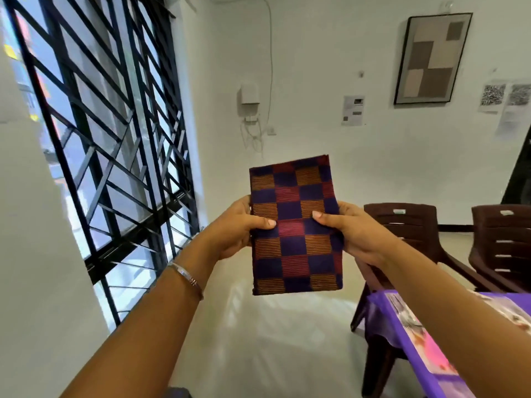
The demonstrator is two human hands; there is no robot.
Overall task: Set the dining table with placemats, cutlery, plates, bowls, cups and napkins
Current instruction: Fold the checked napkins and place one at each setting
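Nearest, lower right: corner of the table (382, 308), purple cloth over it, with a printed pink-and-white sheet lying on top, possibly a placemat; too little shows to be sure. No cutlery, plates, bowls or cups on the visible part. Both forearms reach out over the floor, a thin bangle (186, 275) on the left wrist. Left hand (238, 228) and right hand (350, 234) each pinch a side edge of a folded checked cloth (296, 225), thumbs on the front face, fingers curled behind. Cloth is held upright in the air, off the table and to its left; purple, red and orange squares, folded to a narrow rectangle. Likely a napkin or cloth placemat. Beyond: two dark brown chairs (408, 225), barred window left, framed picture on the far wall. Judgement: setting is at an early stage, nearly everything left to lay.
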